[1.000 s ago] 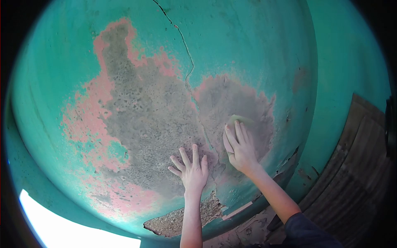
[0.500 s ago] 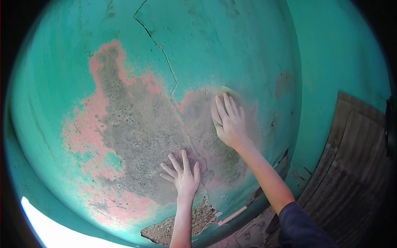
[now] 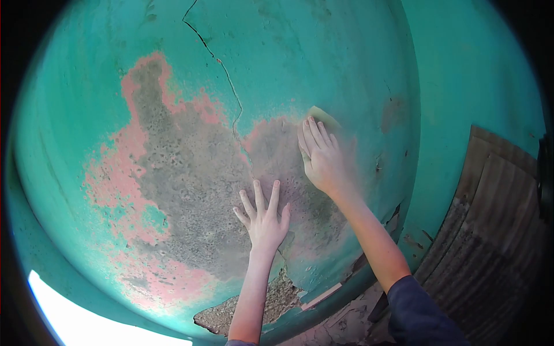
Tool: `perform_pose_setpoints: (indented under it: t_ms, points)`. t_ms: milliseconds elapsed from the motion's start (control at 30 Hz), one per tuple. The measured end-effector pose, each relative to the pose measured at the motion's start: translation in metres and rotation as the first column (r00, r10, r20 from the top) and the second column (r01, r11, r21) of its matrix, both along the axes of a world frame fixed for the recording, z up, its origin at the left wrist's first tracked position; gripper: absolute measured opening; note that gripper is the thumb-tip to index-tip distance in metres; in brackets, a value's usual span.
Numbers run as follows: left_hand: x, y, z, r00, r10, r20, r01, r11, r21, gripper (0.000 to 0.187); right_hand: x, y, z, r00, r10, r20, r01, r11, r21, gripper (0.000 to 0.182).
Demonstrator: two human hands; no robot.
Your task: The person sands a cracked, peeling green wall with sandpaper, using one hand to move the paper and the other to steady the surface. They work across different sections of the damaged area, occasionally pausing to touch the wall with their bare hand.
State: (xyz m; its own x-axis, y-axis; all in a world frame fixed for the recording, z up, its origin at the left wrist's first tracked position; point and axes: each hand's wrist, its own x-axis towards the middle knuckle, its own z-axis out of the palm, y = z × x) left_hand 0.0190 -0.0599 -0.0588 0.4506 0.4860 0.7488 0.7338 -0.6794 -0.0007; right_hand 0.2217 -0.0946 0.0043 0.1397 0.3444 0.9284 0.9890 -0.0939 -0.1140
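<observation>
A green painted wall (image 3: pixel 323 52) fills most of the view, with a large rough grey patch (image 3: pixel 196 167) edged in pink where the paint is gone. Flat on the lower part of this patch, fingers spread, rests my left hand (image 3: pixel 266 225), holding nothing. Up and to the right, my right hand (image 3: pixel 324 161) presses a pale greenish piece of sandpaper (image 3: pixel 323 117) against the wall near the patch's upper right edge. Most of the sandpaper is hidden under the fingers and palm; its top edge shows beyond the fingertips.
A long crack (image 3: pixel 231 86) runs from the top down through the patch. Below, a hole of broken plaster (image 3: pixel 283 297) exposes rough material. Brown corrugated sheets (image 3: pixel 490 213) lean at the right. Bright light shows at lower left.
My left hand has moved up and slightly right on the patch, fingers still spread. My right hand has shifted slightly upward, and more of the sandpaper's upper right edge shows.
</observation>
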Motion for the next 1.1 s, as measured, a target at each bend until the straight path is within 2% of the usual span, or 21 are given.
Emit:
perform_pose_setpoints:
  t_ms: [100,167,300,400,467,500,567,667,767,867,1000,1100]
  points:
    - [0.0,0.006,-0.01,1.0,0.015,-0.015,-0.016,0.998,-0.061,0.068,-0.002,-0.008,-0.021,1.0,0.026,0.0,-0.026,0.999,-0.03,0.077]
    - [0.002,0.008,-0.018,0.999,0.03,-0.011,-0.03,0.998,-0.049,0.068,-0.009,-0.018,-0.029,0.999,-0.049,-0.004,0.048,0.984,-0.173,0.079]
    - [0.006,0.014,-0.022,0.997,0.072,-0.012,-0.072,0.997,-0.017,0.068,-0.002,-0.028,0.013,0.994,-0.104,0.021,0.106,0.981,-0.16,0.08]
    - [0.007,0.019,-0.028,0.996,0.087,-0.008,-0.087,0.996,0.034,0.068,0.004,-0.025,-0.002,0.995,-0.096,0.019,0.097,0.984,-0.15,0.08]
    - [0.006,0.021,-0.031,0.995,0.096,-0.011,-0.095,0.994,0.056,0.068,0.003,-0.019,-0.033,0.999,0.006,-0.041,-0.013,0.987,-0.16,0.08]
    - [0.008,0.022,-0.031,0.994,0.105,-0.006,-0.104,0.991,0.087,0.067,0.006,-0.017,-0.034,0.999,0.006,-0.038,-0.012,0.987,-0.158,0.08]
    - [0.009,0.022,-0.032,0.993,0.118,-0.006,-0.117,0.989,0.087,0.067,0.006,-0.019,-0.026,0.998,-0.058,-0.01,0.056,0.984,-0.17,0.079]
    - [0.011,0.022,-0.033,0.99,0.139,-0.011,-0.138,0.986,0.098,0.067,0.012,-0.02,0.015,0.987,-0.159,0.018,0.16,0.981,-0.108,0.08]
    - [0.009,0.021,-0.032,0.99,0.142,-0.016,-0.14,0.986,0.088,0.066,0.008,-0.024,0.001,0.993,-0.118,-0.001,0.117,0.986,-0.121,0.079]
    - [0.01,0.024,-0.033,0.99,0.138,-0.016,-0.136,0.986,0.094,0.065,-0.003,-0.023,-0.038,0.994,-0.106,0.002,0.104,0.977,-0.186,0.079]
    - [0.012,0.029,-0.039,0.982,0.187,-0.019,-0.181,0.967,0.178,0.064,0.004,-0.021,-0.02,0.993,-0.12,0.011,0.121,0.983,-0.138,0.078]
    - [0.012,0.028,-0.038,0.984,0.18,-0.015,-0.174,0.968,0.179,0.064,0.003,-0.015,-0.015,0.999,-0.023,-0.022,0.021,0.998,-0.062,0.078]
